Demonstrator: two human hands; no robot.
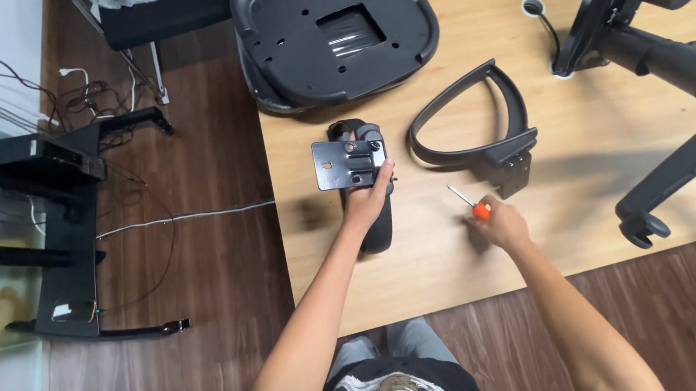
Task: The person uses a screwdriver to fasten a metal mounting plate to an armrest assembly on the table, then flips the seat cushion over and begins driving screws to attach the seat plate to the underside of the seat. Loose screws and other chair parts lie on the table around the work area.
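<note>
Between both hands: armrest [356,167] in left [366,198], screwdriver [470,204] in right [499,225].

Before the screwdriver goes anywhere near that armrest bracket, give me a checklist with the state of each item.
1. Left hand grips the armrest firmly: ok.
2. Its bracket plate faces up, holes showing: ok.
3. Right hand holds the screwdriver, orange handle in the fist: ok.
4. Screwdriver tip at the bracket: not ok, apart from it, over the table.
5. Screws ready: cannot tell, none clearly visible.
6. Second armrest lies out of the way: ok.
</note>
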